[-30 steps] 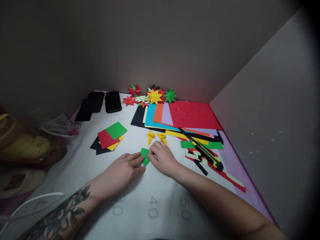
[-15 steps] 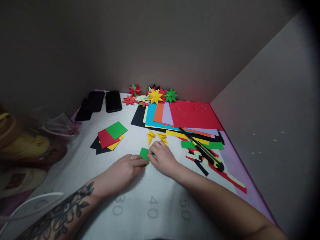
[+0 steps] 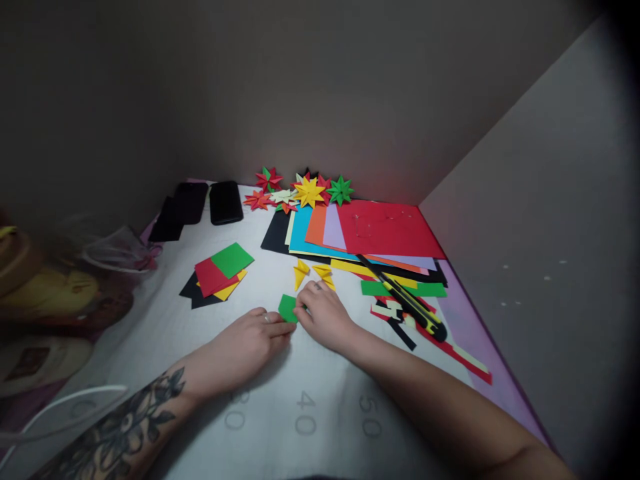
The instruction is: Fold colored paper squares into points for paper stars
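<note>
A small green paper piece [image 3: 287, 308] lies on the white gridded mat between my hands. My left hand [image 3: 260, 339] rests at its lower left edge, fingers together and pressed on the paper. At its right edge my right hand [image 3: 325, 312] pinches it with thumb and bent fingers. The fingers cover part of the paper, so its full shape is hidden. Just beyond stand two folded yellow paper pieces [image 3: 301, 275], the right one close to my right knuckles.
Paper squares [image 3: 233, 260] lie left. Folded paper stars [image 3: 309, 192] stand at the back beside coloured sheets [image 3: 390, 230]. A yellow-black utility knife [image 3: 417, 310] rests over paper strips [image 3: 467, 363] at right. Phones [image 3: 227, 203] lie back left, near a plastic bag [image 3: 123, 250].
My left fingers have slid slightly down along the green paper, showing a little more of its lower left edge. My right hand keeps its hold.
</note>
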Tool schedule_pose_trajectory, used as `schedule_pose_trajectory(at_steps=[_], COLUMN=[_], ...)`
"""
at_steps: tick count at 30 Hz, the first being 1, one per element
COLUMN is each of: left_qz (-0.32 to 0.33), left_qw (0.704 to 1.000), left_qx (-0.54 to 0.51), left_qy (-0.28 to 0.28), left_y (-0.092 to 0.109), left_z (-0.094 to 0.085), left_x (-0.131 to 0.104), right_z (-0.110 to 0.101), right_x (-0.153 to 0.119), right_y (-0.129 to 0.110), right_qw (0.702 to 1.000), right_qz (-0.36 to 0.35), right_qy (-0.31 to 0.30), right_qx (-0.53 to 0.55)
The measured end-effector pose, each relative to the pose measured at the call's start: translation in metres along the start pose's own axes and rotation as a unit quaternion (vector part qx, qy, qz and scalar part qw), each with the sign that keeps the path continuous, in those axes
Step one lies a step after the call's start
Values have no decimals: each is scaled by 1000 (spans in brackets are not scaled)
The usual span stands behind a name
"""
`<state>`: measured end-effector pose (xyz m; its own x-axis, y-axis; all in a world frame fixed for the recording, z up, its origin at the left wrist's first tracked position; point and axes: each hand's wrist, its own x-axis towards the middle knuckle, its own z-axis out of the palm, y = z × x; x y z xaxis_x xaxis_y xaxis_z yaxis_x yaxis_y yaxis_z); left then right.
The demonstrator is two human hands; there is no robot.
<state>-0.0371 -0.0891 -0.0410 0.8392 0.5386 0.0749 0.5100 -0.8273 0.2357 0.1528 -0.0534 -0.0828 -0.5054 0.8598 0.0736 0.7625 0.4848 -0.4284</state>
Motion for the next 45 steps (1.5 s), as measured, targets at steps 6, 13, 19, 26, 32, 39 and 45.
schedule_pose_trajectory(at_steps=[6,13,19,26,32,39,45], left_qz=[-9,-43,-74,-87,-179,-129,-129], left_qw=[995,980,977,986,976,989,983], left_qx=[86,153,151,71,79,-26,-74], left_qy=[-43,-123,-130,-121,-100,73,107], left_y=[19,52,55,35,8,-25,-34], left_z=[6,18,12,2,-5,25,25], left_x=[1,4,5,3,-4,-8,3], right_z=[2,2,-4,-3,-3,-3,-10], right_x=[-1,3,-10,-34,-28,-27,-26], right_y=[-1,4,17,20,21,26,25], right_qw=[1000,996,985,964,959,955,958], right_qz=[26,73,-82,-259,-273,-287,-288], right_qy=[10,57,137,53,74,67,17], right_qx=[-8,-15,72,23,21,11,-12])
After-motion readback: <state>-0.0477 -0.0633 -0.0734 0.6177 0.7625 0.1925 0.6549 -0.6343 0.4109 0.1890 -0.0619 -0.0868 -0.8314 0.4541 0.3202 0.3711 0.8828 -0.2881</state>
